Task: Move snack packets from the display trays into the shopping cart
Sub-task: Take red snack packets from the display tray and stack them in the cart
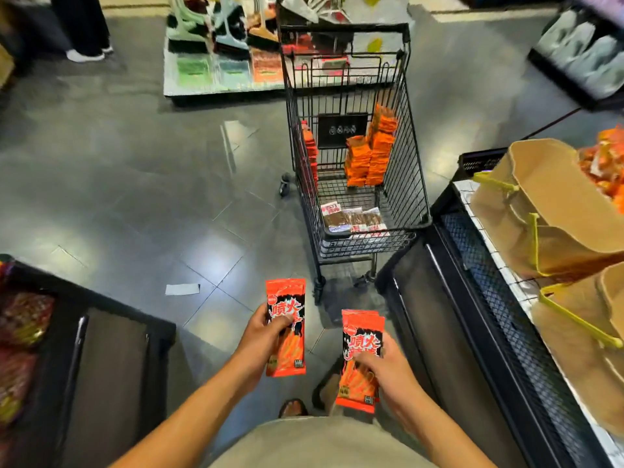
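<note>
My left hand [261, 336] grips a small stack of red snack packets [287, 298] upright, thumb across the front. My right hand [388, 369] grips a second stack of the same red packets [362, 327]. Both stacks hang over the floor, short of the black wire shopping cart [410, 184] straight ahead. Inside the cart, orange packet stacks [371, 153] lean against its right and left walls, and brown clear-wrapped packets [353, 219] lie on its bottom. A display tray of orange packets [604, 163] shows at the right edge.
A black display stand [489, 298] with brown paper bags [553, 211] runs along the right. Another black stand with snack packs [23, 319] is at lower left. A low display [223, 62] stands behind the cart. A person's legs [84, 28] are far left. A paper slip [182, 289] lies on the floor.
</note>
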The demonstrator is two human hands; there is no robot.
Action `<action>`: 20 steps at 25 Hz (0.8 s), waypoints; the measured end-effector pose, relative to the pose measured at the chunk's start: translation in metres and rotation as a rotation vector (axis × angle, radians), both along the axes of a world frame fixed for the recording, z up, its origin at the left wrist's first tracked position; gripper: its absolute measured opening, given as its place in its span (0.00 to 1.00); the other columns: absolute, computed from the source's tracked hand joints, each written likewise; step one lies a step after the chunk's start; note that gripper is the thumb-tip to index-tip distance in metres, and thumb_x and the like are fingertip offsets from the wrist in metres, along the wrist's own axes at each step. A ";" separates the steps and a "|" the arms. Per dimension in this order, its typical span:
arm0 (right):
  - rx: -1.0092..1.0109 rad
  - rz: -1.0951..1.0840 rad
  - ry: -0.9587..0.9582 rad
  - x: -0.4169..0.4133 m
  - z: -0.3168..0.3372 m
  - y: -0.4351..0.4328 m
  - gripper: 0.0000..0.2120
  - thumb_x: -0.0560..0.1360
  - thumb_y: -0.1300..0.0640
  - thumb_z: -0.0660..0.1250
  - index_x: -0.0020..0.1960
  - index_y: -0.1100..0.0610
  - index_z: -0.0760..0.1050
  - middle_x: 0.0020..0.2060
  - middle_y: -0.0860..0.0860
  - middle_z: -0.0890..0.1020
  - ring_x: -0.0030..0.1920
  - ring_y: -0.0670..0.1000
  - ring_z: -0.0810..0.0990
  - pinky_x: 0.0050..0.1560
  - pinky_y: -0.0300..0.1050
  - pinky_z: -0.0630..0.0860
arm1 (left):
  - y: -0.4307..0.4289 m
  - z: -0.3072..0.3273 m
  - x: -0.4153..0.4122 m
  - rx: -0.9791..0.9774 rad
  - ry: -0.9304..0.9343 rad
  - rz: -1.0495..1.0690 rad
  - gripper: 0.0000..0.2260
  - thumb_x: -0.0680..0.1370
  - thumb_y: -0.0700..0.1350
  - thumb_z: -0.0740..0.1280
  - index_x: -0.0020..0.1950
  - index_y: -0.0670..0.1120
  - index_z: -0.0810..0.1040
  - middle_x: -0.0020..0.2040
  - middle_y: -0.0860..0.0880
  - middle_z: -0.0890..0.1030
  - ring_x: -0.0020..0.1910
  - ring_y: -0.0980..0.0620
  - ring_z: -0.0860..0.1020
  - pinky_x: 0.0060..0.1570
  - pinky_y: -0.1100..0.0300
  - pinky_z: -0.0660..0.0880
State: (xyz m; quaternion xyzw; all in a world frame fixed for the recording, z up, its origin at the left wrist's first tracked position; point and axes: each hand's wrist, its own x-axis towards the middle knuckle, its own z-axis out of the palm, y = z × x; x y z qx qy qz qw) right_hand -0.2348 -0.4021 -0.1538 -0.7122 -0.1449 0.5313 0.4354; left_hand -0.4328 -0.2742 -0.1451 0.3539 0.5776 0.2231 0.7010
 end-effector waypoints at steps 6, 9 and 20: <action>0.030 -0.014 0.061 0.050 -0.010 0.098 0.17 0.74 0.75 0.66 0.59 0.61 0.75 0.45 0.58 0.85 0.42 0.53 0.84 0.43 0.46 0.81 | 0.069 -0.011 0.039 -0.026 0.035 0.024 0.08 0.81 0.37 0.67 0.59 0.46 0.77 0.45 0.46 0.87 0.39 0.48 0.85 0.37 0.57 0.81; 0.036 0.050 0.077 0.083 -0.008 0.162 0.17 0.74 0.75 0.67 0.58 0.60 0.76 0.47 0.59 0.85 0.44 0.54 0.84 0.47 0.49 0.80 | 0.111 -0.009 0.063 -0.017 0.050 0.080 0.09 0.81 0.35 0.67 0.60 0.45 0.78 0.46 0.46 0.87 0.40 0.49 0.85 0.40 0.56 0.81; 0.043 0.240 0.082 0.170 -0.002 0.363 0.17 0.75 0.70 0.69 0.59 0.55 0.74 0.49 0.55 0.86 0.50 0.56 0.85 0.54 0.54 0.80 | 0.246 0.010 0.151 -0.052 -0.020 0.268 0.11 0.82 0.39 0.66 0.63 0.50 0.76 0.45 0.48 0.88 0.39 0.48 0.87 0.36 0.57 0.81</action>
